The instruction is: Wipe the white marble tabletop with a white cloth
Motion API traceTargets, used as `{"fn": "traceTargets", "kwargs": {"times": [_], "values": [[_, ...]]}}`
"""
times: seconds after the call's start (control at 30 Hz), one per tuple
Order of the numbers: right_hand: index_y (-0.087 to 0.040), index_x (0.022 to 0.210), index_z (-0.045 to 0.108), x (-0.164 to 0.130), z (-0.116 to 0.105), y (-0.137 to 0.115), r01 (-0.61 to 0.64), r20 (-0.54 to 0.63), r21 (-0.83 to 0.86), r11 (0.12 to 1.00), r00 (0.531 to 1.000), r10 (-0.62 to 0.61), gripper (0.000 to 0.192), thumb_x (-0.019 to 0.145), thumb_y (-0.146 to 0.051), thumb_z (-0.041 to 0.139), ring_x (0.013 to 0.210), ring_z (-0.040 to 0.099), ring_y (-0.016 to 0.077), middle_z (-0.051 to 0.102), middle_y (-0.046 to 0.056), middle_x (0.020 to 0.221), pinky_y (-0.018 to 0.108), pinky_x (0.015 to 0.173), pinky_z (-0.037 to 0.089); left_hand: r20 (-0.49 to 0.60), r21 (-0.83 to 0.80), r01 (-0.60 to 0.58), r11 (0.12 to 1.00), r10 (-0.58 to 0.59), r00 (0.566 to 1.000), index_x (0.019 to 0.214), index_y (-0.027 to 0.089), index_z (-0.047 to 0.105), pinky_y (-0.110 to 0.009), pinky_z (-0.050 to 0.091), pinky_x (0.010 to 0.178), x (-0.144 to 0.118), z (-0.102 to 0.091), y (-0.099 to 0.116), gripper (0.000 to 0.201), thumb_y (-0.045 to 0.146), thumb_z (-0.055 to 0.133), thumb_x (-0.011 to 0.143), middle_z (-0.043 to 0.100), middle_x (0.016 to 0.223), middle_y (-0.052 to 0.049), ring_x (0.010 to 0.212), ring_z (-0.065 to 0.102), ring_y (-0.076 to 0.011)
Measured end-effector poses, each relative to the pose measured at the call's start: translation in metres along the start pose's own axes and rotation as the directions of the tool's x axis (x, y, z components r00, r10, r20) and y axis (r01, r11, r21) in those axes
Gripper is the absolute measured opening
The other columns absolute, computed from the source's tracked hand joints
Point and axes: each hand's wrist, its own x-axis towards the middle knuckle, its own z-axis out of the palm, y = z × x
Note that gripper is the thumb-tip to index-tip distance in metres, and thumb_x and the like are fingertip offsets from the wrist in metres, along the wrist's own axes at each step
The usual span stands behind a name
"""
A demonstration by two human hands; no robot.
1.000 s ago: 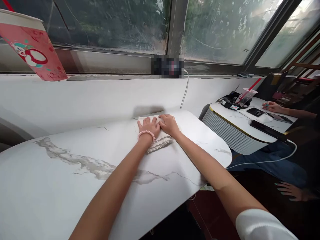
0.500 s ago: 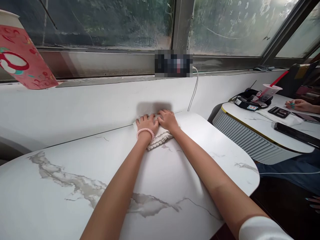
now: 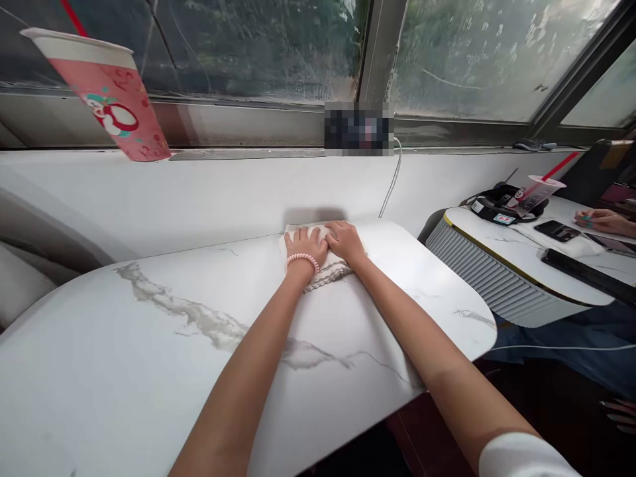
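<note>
A folded off-white cloth [image 3: 334, 271] with a scalloped border lies on the white marbled table [image 3: 179, 371], close to the wall. My left hand [image 3: 307, 248], a pink coiled band at its wrist, presses flat on the cloth with its fingers spread. Beside it, my right hand [image 3: 346, 242] rests on the cloth's right part, fingers stretched toward the left one and slightly bent. Both palms face down, and the hands nearly touch. Much of the cloth is hidden beneath them.
A pink paper cup [image 3: 116, 106] with a red straw stands on the window ledge at left. A white cable [image 3: 395, 175] hangs down the wall. On the neighbouring table [image 3: 517, 248] are a plastic cup [image 3: 539, 193], a black headband-like device [image 3: 501, 207], a phone [image 3: 556, 230] and another person's hand [image 3: 603, 220].
The view has turned slightly left, so the pink cup shows more fully. Both hands remain on the cloth by the wall, with more of its far edge showing past the left fingers.
</note>
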Motion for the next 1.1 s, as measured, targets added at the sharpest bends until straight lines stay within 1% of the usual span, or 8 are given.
{"fn": "traceTargets", "kwargs": {"times": [0.17, 0.43, 0.53, 0.6, 0.73, 0.83, 0.97, 1.1], "values": [[-0.014, 0.114, 0.064, -0.044, -0.017, -0.019, 0.038, 0.035, 0.016, 0.999, 0.999, -0.038, 0.034, 0.086, -0.014, 0.045, 0.119, 0.055, 0.025, 0.067, 0.011, 0.122, 0.038, 0.107, 0.035, 0.021, 0.054, 0.04, 0.998, -0.041, 0.999, 0.147, 0.022, 0.042, -0.055, 0.014, 0.12, -0.053, -0.008, 0.007, 0.056, 0.041, 0.024, 0.098, 0.039, 0.155, -0.012, 0.145, 0.03, -0.0266], [-0.013, 0.118, 0.061, -0.158, -0.054, -0.052, 0.14, 0.076, -0.031, 0.99, 0.988, -0.138, 0.036, 0.088, -0.016, 0.041, 0.117, 0.053, 0.026, 0.064, 0.013, 0.123, 0.039, 0.105, 0.035, 0.079, 0.13, -0.003, 0.992, -0.007, 0.997, 0.15, 0.02, 0.038, -0.062, 0.015, 0.118, -0.176, -0.027, 0.026, 0.057, 0.04, 0.025, 0.099, 0.035, 0.158, -0.015, 0.146, 0.028, -0.0329], [-0.012, 0.116, 0.061, -0.188, -0.06, -0.067, 0.147, 0.089, -0.079, 0.986, 0.986, -0.14, 0.034, 0.089, -0.016, 0.039, 0.114, 0.053, 0.0271, 0.063, 0.014, 0.122, 0.04, 0.103, 0.036, 0.1, 0.139, -0.005, 0.99, -0.009, 0.995, 0.151, 0.021, 0.037, -0.063, 0.015, 0.118, -0.21, -0.034, 0.028, 0.056, 0.039, 0.026, 0.099, 0.033, 0.158, -0.014, 0.147, 0.027, -0.033], [-0.012, 0.114, 0.061, -0.201, -0.06, -0.08, 0.139, 0.088, -0.106, 0.985, 0.988, -0.13, 0.033, 0.089, -0.016, 0.039, 0.112, 0.053, 0.0281, 0.063, 0.015, 0.12, 0.041, 0.102, 0.036, 0.1, 0.144, -0.003, 0.99, -0.012, 0.995, 0.151, 0.022, 0.036, -0.062, 0.016, 0.118, -0.226, -0.039, 0.022, 0.056, 0.039, 0.026, 0.099, 0.034, 0.158, -0.013, 0.147, 0.027, -0.0321], [-0.012, 0.115, 0.06, -0.214, -0.052, -0.114, 0.162, 0.1, -0.092, 0.983, 0.983, -0.153, 0.033, 0.09, -0.016, 0.04, 0.112, 0.052, 0.0284, 0.063, 0.015, 0.117, 0.042, 0.103, 0.035, 0.097, 0.144, 0.016, 0.989, -0.03, 0.995, 0.15, 0.022, 0.038, -0.062, 0.017, 0.117, -0.25, -0.051, -0.003, 0.055, 0.039, 0.025, 0.099, 0.035, 0.158, -0.013, 0.147, 0.028, -0.0323], [-0.013, 0.115, 0.06, -0.212, -0.04, -0.138, 0.195, 0.131, -0.064, 0.979, 0.974, -0.185, 0.032, 0.091, -0.016, 0.039, 0.113, 0.052, 0.0283, 0.063, 0.015, 0.117, 0.043, 0.104, 0.034, 0.103, 0.146, 0.041, 0.988, -0.056, 0.993, 0.149, 0.022, 0.039, -0.061, 0.017, 0.118, -0.259, -0.061, -0.028, 0.055, 0.04, 0.025, 0.099, 0.036, 0.157, -0.013, 0.146, 0.029, -0.0315], [-0.014, 0.113, 0.06, -0.2, -0.024, -0.159, 0.223, 0.154, -0.056, 0.973, 0.965, -0.212, 0.03, 0.093, -0.017, 0.038, 0.11, 0.052, 0.0279, 0.063, 0.014, 0.115, 0.043, 0.102, 0.035, 0.098, 0.146, 0.059, 0.988, -0.074, 0.992, 0.147, 0.023, 0.04, -0.06, 0.018, 0.118, -0.253, -0.069, -0.056, 0.054, 0.04, 0.024, 0.099, 0.04, 0.154, -0.013, 0.143, 0.033, -0.0298], [-0.015, 0.112, 0.06, -0.182, -0.013, -0.162, 0.221, 0.149, -0.052, 0.974, 0.966, -0.211, 0.031, 0.093, -0.016, 0.037, 0.109, 0.052, 0.0269, 0.063, 0.013, 0.114, 0.042, 0.101, 0.035, 0.081, 0.144, 0.05, 0.988, -0.062, 0.995, 0.147, 0.022, 0.04, -0.061, 0.019, 0.117, -0.233, -0.066, -0.071, 0.054, 0.039, 0.024, 0.098, 0.042, 0.152, -0.014, 0.141, 0.035, -0.0306]]}}
